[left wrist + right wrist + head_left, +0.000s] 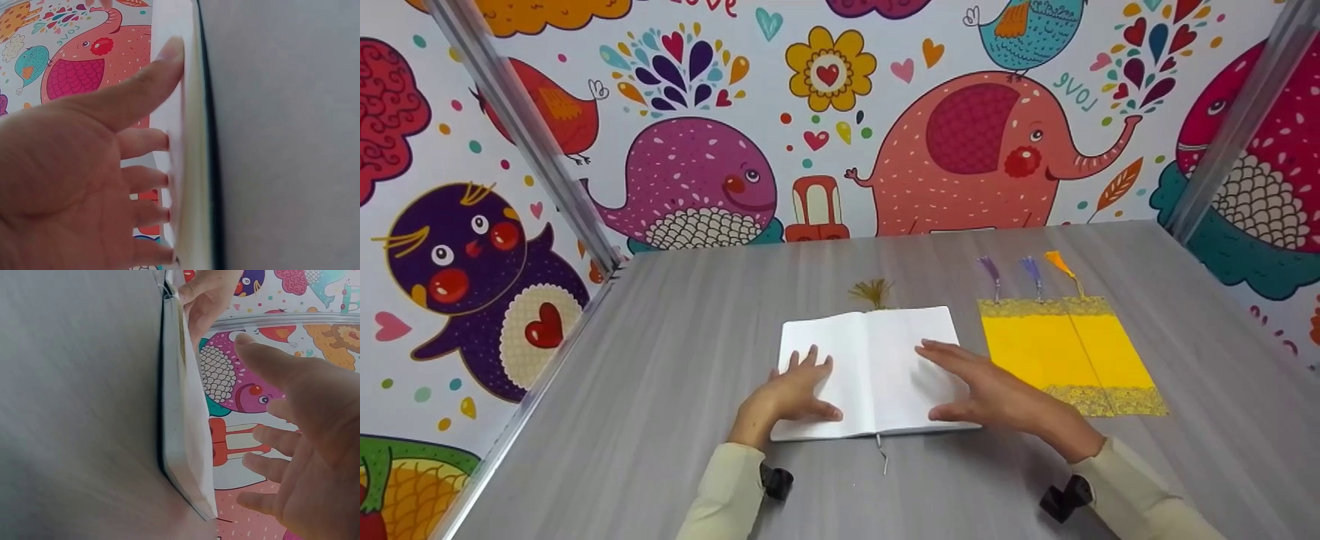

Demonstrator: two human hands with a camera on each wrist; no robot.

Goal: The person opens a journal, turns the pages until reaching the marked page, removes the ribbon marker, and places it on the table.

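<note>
I see yellow bookmarks beside the open notebook on the desk; left hand presses flat, right hand hovers spread, holding nothing.

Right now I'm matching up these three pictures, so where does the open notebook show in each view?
Head: open notebook lies centre on the table, both hands on its pages.
Left wrist: its edge runs top to bottom at centre, left hand pressing it.
Right wrist: edge-on, left of centre, right hand hovering apart.
Shared landmark: red car on the wall.
</note>
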